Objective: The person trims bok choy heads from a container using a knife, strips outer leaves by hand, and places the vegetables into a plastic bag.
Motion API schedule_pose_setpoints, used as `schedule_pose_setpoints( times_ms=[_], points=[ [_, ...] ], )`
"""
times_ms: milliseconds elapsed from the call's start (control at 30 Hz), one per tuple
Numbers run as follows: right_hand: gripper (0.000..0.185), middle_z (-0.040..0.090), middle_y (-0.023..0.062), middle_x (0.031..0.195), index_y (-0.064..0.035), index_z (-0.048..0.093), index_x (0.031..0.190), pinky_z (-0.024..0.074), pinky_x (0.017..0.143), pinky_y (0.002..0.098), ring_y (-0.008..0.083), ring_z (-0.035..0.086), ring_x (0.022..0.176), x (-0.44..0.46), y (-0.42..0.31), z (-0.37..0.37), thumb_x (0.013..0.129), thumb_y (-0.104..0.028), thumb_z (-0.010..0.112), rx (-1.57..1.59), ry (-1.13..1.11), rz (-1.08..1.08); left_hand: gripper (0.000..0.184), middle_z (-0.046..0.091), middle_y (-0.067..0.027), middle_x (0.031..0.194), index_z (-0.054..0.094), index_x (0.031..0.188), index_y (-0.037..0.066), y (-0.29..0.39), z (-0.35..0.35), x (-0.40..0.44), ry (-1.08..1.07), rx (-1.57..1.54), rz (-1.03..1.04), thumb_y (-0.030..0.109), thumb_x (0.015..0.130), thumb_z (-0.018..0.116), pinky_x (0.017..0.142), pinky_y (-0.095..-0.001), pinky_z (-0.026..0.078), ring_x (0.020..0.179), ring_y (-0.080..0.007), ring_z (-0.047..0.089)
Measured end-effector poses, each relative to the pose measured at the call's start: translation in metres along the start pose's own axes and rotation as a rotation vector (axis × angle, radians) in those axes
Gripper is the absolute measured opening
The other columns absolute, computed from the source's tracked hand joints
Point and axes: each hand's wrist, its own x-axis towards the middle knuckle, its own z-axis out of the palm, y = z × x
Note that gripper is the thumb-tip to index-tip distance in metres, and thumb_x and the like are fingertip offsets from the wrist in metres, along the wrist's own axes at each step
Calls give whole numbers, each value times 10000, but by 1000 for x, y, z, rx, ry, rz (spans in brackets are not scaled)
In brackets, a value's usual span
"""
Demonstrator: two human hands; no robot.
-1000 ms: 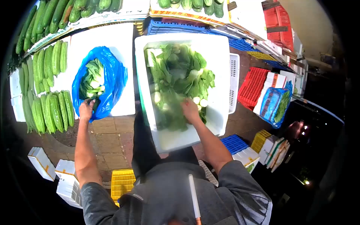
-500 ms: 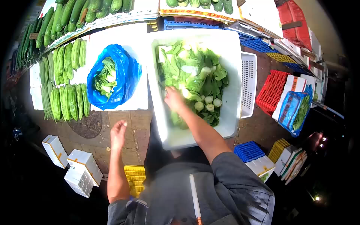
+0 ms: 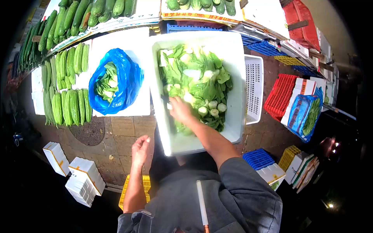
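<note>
A white foam box (image 3: 235,116) in front of me holds a heap of bok choy (image 3: 210,83), leafy with pale bases. Inside its left part is my right hand (image 3: 182,110), fingers curled at the edge of the heap. A pale bit, apparently a bok choy base, shows by its fingertips; the rest of its hold is hidden. My left hand (image 3: 140,149) hangs left of the box's near corner, closed, thumb against the fingers, nothing visible in it. On a white surface to the left, a blue plastic bag (image 3: 130,87) gapes around more bok choy (image 3: 107,83).
Pale green ribbed gourds (image 3: 70,106) lie left of the bag. Cucumbers (image 3: 72,15) line the back stall. A white perforated basket (image 3: 253,89) borders the box's right side, with a red crate (image 3: 279,97) beyond. Foam boxes (image 3: 87,173) and a yellow crate (image 3: 145,184) stand on the floor.
My right hand has drawn back slightly toward me within the box. My left hand has moved right and nearer my body, closer to the box. The view has shifted slightly.
</note>
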Motion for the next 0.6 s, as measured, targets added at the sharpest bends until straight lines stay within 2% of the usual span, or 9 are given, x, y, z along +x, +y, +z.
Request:
schedule_pose_setpoints(
  times_ms=[33,133,167,233,300,400,500,533,600],
  points=[
    [604,505,115,1358,-114,481,1399,554,762,446,333,680,876,-5,6,0,829,-179,671,-32,31,-47,264,675,-5,1009,664,1149,-6,6,7,-1,-11,-19,9,169,952,687,856,-256,477,928,-97,592],
    [597,526,104,1336,-108,495,1391,549,749,429,323,681,876,-19,23,-7,828,-169,685,135,46,-104,251,673,-1,1014,661,1153,-14,33,33,-4,-40,10,16,138,954,677,873,-250,464,941,-85,584],
    [574,575,113,1228,-91,512,1375,536,724,416,298,668,843,-26,27,-10,831,-152,686,186,132,-146,246,673,-3,1019,659,1151,-19,39,42,-5,-69,-2,30,128,955,672,884,-252,463,946,-86,587],
    [563,589,123,1143,-75,516,1366,525,700,404,284,651,814,-30,32,-14,832,-129,685,259,175,-97,219,675,-5,1021,657,1138,-23,40,60,-2,-129,-31,71,103,958,658,898,-255,461,957,-86,588],
    [565,590,133,1026,-60,519,1359,506,666,383,263,613,764,-35,34,-24,820,-73,687,349,235,-92,307,681,-17,1039,648,1193,-25,44,74,-1,-179,27,48,164,953,678,885,-248,473,966,-85,594],
    [427,619,101,927,-41,583,1225,504,678,361,238,607,757,-40,56,-20,818,-71,707,373,154,-37,342,690,-35,1070,641,1209,-31,51,99,6,-222,95,62,188,951,685,880,-260,483,968,-101,609],
    [327,644,94,894,-33,609,1141,504,707,333,199,611,783,-47,57,-17,843,-104,722,703,146,229,367,693,-53,1099,631,1228,-36,61,120,29,-208,129,81,201,953,683,868,-278,491,968,-118,615],
    [296,655,89,906,-32,616,1120,505,729,323,180,611,802,-47,62,-18,857,-115,723,693,147,277,375,694,-58,1108,628,1234,-38,64,127,36,-197,146,84,205,954,681,863,-284,493,968,-123,616],
    [251,666,81,919,-30,624,1091,506,752,309,155,611,821,-48,72,-17,879,-125,719,700,182,299,384,690,-68,1068,631,1191,-29,39,146,64,-206,-34,9,298,989,629,829,-296,499,952,-137,613]
  ],
)
